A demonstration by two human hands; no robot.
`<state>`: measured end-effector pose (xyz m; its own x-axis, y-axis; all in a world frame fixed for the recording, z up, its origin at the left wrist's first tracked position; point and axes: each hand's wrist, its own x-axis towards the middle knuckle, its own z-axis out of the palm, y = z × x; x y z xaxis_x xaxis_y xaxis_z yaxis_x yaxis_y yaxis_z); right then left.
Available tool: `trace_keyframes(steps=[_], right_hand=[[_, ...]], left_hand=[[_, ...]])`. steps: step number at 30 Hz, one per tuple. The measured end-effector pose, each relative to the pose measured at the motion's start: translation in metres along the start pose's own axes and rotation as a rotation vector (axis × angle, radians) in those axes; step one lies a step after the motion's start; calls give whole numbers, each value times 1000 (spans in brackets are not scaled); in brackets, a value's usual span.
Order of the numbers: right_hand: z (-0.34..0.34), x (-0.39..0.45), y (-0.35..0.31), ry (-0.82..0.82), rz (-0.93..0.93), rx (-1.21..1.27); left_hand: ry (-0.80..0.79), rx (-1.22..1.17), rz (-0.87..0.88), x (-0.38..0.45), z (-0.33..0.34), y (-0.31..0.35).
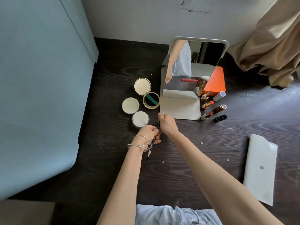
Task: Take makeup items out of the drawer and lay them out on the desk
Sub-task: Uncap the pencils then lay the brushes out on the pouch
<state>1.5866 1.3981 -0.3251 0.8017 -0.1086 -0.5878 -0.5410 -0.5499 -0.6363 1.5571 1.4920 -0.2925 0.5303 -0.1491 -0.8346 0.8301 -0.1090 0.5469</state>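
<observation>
Dark wood desk (203,159) held three round compacts (146,98) toward its back left. Just in front, the left hand (150,133) gripped a thin black pencil (153,139); the right hand (168,123) pinched its small cap (162,113). Lipsticks (207,104) lay right of the mirror (191,67).

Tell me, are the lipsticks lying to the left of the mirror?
No, the lipsticks lie to the right of the mirror; the round powder cases are on its left.
</observation>
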Motion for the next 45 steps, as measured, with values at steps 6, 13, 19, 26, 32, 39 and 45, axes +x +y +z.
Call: trace_keyframes(steps=[6, 13, 19, 26, 32, 39, 45], right_hand=[[-3, 7, -1, 70, -6, -161], [-56, 17, -7, -164, 8, -4], [-21, 7, 6, -128, -127, 211], [-7, 11, 12, 154, -264, 120], [12, 21, 5, 216, -343, -64], [21, 30, 3, 254, -338, -276], [23, 28, 2, 276, -359, -238]], left_hand=[[52, -69, -50, -4, 15, -3], [100, -152, -9, -10, -10, -26], [119, -26, 66, -6, 3, -17], [110, -74, -54, -7, -10, -37], [79, -71, -77, -2, -10, -39], [68, -36, -87, 8, -6, -40], [54, -32, -98, 12, -7, -39]])
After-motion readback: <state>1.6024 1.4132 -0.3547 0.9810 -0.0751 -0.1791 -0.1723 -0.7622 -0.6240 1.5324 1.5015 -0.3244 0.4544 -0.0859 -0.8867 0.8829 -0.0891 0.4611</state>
